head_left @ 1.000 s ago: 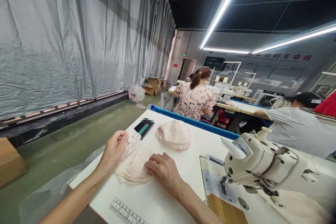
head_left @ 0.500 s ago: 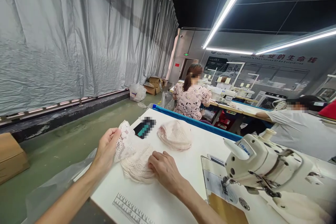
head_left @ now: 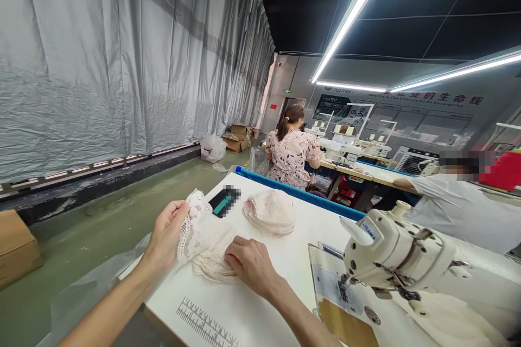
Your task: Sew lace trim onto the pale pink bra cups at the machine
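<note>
My left hand (head_left: 166, 233) pinches the edge of a white lace piece (head_left: 197, 210), raised above the table's left side. Its lower part hangs toward a stack of cream lace pieces (head_left: 212, 268) lying on the white table. At that stack's right edge, my right hand (head_left: 253, 267) has its fingers curled together on the lace; the fingertips are partly hidden. Behind it sits a second pile of pale pinkish lace pieces (head_left: 271, 212), touched by neither hand. A dark phone-like object (head_left: 222, 203), partly blurred out, lies just beyond the raised lace.
A white sewing machine (head_left: 411, 252) stands at my right. Ruler marks (head_left: 207, 325) run along the table's near edge, and a blue strip (head_left: 297, 191) borders its far side. Two people sit at stations ahead. A cardboard box (head_left: 18, 246) and clear plastic (head_left: 93, 293) are at left.
The view has shifted slightly. My left hand still pinches the lace, which now looks a little more spread out. My right hand stays at the stack's edge.
</note>
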`<state>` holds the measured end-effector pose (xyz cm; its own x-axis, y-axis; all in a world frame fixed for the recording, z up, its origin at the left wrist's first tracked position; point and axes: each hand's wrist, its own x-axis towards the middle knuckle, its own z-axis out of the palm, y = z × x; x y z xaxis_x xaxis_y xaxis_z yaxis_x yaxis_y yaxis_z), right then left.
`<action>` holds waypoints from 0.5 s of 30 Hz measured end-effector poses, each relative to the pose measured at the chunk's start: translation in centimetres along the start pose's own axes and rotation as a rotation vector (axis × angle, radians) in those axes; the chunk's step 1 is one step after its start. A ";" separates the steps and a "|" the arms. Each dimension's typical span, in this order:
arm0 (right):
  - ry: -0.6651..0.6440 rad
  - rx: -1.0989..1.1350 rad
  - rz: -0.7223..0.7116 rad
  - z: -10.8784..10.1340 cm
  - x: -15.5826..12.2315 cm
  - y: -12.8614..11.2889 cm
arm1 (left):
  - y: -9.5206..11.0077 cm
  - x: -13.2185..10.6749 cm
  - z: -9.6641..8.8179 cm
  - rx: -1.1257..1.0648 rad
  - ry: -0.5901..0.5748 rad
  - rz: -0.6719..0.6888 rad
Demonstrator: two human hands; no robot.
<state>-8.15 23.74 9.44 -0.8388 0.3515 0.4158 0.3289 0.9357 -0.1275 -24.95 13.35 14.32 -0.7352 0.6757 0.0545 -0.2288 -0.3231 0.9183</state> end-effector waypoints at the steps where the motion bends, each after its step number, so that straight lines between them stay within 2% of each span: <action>1: 0.018 0.021 0.004 0.0 0.1 0.1 | 0.0 0.0 -0.2 -0.009 -0.002 -0.012; 6: 0.221 0.136 0.053 -0.6 0.7 0.4 | 0.7 0.7 -1.2 -0.102 0.040 -0.054; 9: 0.380 0.210 0.083 -2.6 -0.4 0.4 | 2.2 1.0 -1.6 -0.186 0.128 -0.015; 12: 0.525 0.237 0.136 -6.8 -4.4 0.6 | 3.9 0.1 -1.9 -0.232 0.160 0.019; 15: 0.674 0.179 0.214 -12.5 -11.2 1.1 | 4.5 -2.0 -2.1 -0.192 0.133 0.003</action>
<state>7.09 20.48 15.91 -0.2956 0.4863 0.8223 0.3314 0.8595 -0.3891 -25.85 9.17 17.49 -0.8108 0.5853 -0.0062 -0.3340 -0.4539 0.8261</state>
